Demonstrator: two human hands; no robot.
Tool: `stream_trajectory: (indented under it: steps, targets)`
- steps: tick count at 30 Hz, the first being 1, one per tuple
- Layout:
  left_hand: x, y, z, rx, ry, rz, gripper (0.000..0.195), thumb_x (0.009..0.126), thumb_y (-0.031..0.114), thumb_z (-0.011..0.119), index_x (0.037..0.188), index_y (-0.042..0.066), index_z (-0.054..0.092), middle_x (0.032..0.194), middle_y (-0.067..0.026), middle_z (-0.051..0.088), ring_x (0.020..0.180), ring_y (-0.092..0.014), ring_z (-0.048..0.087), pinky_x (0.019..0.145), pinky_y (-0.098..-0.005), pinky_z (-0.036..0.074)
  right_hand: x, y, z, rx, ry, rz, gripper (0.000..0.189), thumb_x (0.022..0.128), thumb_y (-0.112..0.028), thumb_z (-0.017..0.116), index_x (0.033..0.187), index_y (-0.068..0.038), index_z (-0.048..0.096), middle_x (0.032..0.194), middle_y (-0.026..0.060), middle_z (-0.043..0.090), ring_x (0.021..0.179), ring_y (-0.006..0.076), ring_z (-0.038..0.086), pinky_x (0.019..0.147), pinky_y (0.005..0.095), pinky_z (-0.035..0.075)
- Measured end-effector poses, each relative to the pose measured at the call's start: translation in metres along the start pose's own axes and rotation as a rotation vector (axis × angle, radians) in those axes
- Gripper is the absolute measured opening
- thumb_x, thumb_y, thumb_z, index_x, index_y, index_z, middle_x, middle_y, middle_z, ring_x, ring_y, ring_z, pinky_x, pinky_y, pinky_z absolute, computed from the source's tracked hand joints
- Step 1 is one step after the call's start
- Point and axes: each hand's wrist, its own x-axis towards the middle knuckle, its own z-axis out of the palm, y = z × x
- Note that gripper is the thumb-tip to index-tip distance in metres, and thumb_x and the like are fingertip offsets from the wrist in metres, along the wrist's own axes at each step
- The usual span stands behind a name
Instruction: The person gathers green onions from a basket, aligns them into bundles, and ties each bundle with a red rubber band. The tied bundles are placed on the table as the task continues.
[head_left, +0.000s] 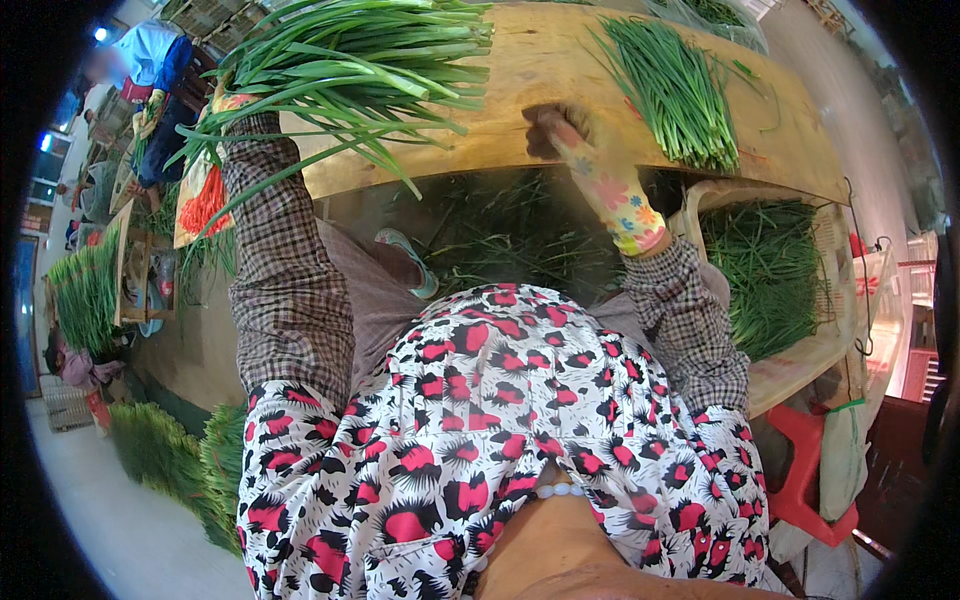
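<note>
My left hand (234, 97), in a patterned glove and mostly hidden by leaves, grips a large bunch of long green leafy stalks (375, 67) at the upper left. The pale cut ends point right over the wooden table (540, 52). Gloved in a flowered glove with dark fingertips, my right hand (562, 131) is raised by the table's near edge, its fingers curled and blurred; I cannot tell if anything thin is between them. A smaller bundle of green stalks (675, 94) lies on the table to its right.
A plastic crate of green stalks (761, 277) stands at the right, above a red plastic stool (802, 480). Loose leaves (517, 240) lie below the table. Red ties (204, 206) hang at the left, near upright bundles (90, 292). A co-worker (154, 67) is at the upper left.
</note>
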Motion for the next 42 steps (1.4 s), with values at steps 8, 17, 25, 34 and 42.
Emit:
stream_trajectory:
  steps: [8,17,25,34,42]
  targets:
    - [0.016,0.003,-0.016,-0.012,-0.048,-0.116,0.058,0.094,0.039,0.044,0.140,0.004,0.037,0.141,-0.0214,0.040,0.128,-0.038,0.040,0.108,-0.0570,0.029,0.024,-0.027,0.033,-0.994,0.250,-0.714,0.023,0.082,-0.023,0.067,0.097,-0.006,0.062,0.086,0.0105,0.061,0.073,0.0283,0.062,0.062,0.0380,0.048]
    - [0.015,-0.002,-0.015,-0.002,-0.028,-0.076,0.059,0.094,0.038,0.046,0.141,0.004,0.036,0.142,-0.0212,0.039,0.129,-0.038,0.039,0.108,-0.0556,0.030,0.006,-0.025,0.016,-0.568,0.211,-0.471,0.014,0.084,-0.019,0.062,0.090,-0.007,0.066,0.081,0.0093,0.065,0.077,0.0216,0.064,0.066,0.0324,0.049]
    - [-0.010,0.031,-0.002,0.171,0.152,0.187,0.054,0.094,0.033,0.048,0.138,0.004,0.039,0.138,-0.0199,0.043,0.125,-0.035,0.043,0.105,-0.0526,0.034,-0.047,0.063,-0.077,-1.599,-0.500,0.223,0.026,0.079,-0.027,0.060,0.091,-0.005,0.067,0.095,0.0174,0.067,0.092,0.0356,0.064,0.079,0.0420,0.053]
    - [-0.004,0.047,0.013,0.736,0.504,0.247,0.049,0.094,0.028,0.051,0.136,0.003,0.043,0.134,-0.0185,0.049,0.121,-0.033,0.048,0.101,-0.0493,0.040,0.016,0.024,-0.071,-0.529,-0.018,0.015,0.034,0.095,-0.026,0.052,0.120,-0.003,0.058,0.106,0.0114,0.065,0.094,0.0188,0.063,0.078,0.0293,0.050]
    - [0.089,-0.031,0.006,1.450,0.568,-0.081,0.045,0.094,0.022,0.055,0.133,0.003,0.047,0.130,-0.0168,0.054,0.117,-0.031,0.052,0.097,-0.0452,0.045,0.051,0.062,-0.071,-0.904,0.166,-0.170,0.028,0.092,-0.019,0.055,0.116,-0.007,0.062,0.098,0.0096,0.067,0.092,0.0243,0.064,0.076,0.0362,0.051]
